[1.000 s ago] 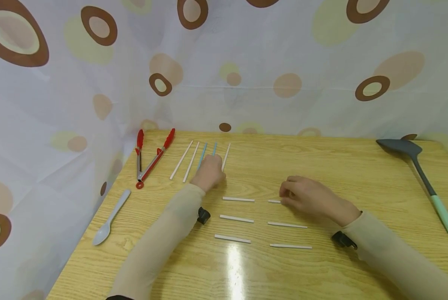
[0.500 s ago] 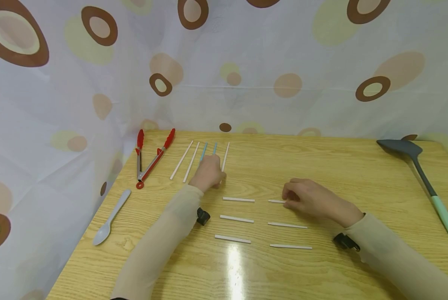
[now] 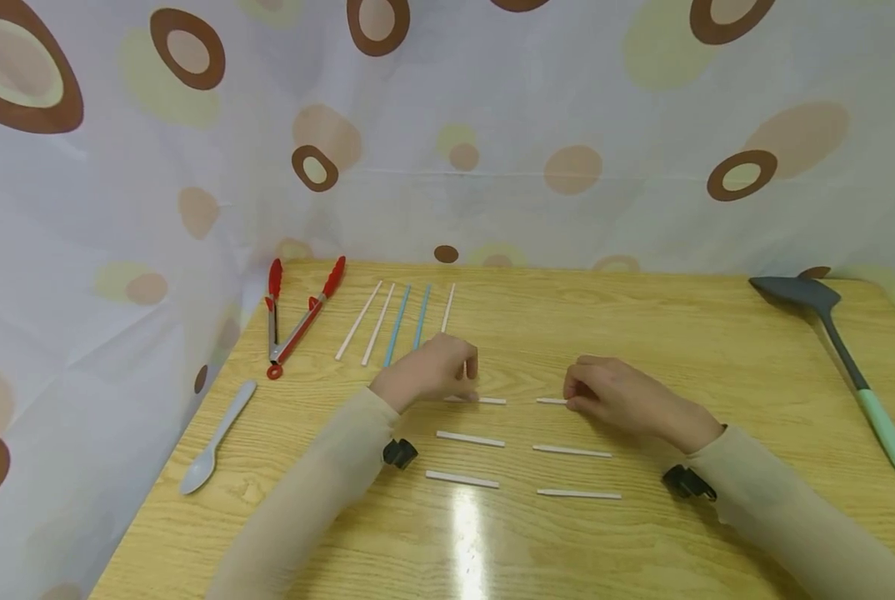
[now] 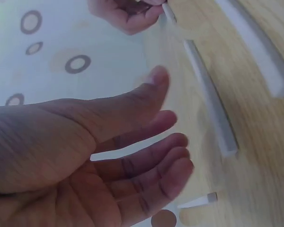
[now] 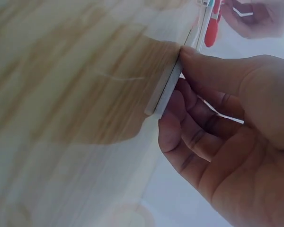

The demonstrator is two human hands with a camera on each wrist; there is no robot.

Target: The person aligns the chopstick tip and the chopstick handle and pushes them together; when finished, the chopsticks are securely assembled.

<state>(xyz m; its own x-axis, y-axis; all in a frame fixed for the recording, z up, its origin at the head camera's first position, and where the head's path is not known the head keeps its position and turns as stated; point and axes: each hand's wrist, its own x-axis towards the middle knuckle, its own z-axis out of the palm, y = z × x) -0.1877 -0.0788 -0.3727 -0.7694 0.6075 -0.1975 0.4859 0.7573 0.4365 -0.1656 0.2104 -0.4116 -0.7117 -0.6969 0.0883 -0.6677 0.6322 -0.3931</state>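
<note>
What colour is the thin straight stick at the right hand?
The stick is white, clearest in the right wrist view.

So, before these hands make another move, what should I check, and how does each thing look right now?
1. Left hand free of any stick: ok; it holds nothing.
2. Right hand at the far right white stick: ok; its thumb and fingers touch it.
3. That hold is firm: cannot tell; pictures don't show pressure.
4. Right-hand blue stick visible end to end: not ok; the left hand hides its near end in the head view.
5. Front left white stick and front right white stick apart: ok; a gap separates them.
6. Tongs and spoon away from both hands: ok.
</note>
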